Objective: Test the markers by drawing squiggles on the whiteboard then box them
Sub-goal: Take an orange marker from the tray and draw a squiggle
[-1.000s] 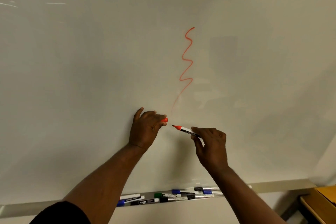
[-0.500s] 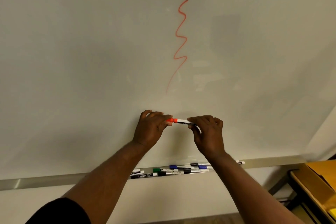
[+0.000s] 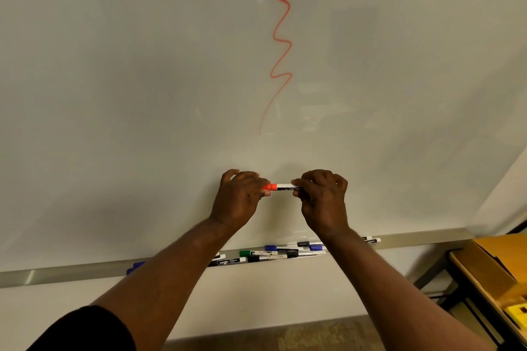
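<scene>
Hands, two of them, meet low on the whiteboard, and between them is one orange marker. It is held just in front of the board's lower part, well under the drawing and above the tray. The left hand pinches the orange cap with its fingertips. The right hand has its fingers curled round the far end of the white barrel. The marker lies level, its long axis running side to side, about parallel with the tray below. The capped orange end points to the person's left. There is dark print along the barrel, but it is too blurred for me to read.

One orange squiggle runs down the board above the hands. It has three or so bends near the top and thins to a faint straight tail at the bottom.

On the metal tray under the board lies a loose row of markers. I count at least nine: blue caps, black caps and one green. The forearms cover part of the row, so the full number is not clear. One black-labelled marker reads "camlin" in white letters, and the other labels are too small to make out.

One black sleeve shows on the left arm. Off to the right, one open cardboard box sits on a wood-topped table.
</scene>
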`<state>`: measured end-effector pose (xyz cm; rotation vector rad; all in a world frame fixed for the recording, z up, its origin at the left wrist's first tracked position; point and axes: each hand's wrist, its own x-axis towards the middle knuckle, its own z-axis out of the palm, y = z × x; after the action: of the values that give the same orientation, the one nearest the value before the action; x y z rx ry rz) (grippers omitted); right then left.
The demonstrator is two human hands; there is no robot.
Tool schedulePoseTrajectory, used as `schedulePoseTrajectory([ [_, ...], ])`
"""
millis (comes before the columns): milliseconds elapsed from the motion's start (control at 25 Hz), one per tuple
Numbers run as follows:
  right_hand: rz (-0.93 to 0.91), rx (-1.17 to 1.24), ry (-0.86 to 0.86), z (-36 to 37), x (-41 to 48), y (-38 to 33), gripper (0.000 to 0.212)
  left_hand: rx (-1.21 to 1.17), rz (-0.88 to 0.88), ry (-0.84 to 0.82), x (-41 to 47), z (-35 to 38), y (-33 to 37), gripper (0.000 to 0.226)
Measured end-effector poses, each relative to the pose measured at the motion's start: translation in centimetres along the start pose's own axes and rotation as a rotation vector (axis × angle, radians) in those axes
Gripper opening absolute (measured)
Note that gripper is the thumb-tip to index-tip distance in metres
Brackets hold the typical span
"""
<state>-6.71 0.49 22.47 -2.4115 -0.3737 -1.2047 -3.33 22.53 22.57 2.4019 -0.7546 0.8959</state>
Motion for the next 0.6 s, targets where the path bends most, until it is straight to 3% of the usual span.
schedulePoseTrajectory([
  [320, 0.059, -0.010, -0.026, 1.1, -0.3, -0.6, 0.027, -0.056, 0.001, -0.019, 0.2, 0.3, -0.9, 0.020],
  [600, 0.094, -0.169, -0.059, 0.5, -3.2, 1.6, 0.029, -0.103, 0.019, -0.093, -0.1, 3.0, 0.3, 0.022],
])
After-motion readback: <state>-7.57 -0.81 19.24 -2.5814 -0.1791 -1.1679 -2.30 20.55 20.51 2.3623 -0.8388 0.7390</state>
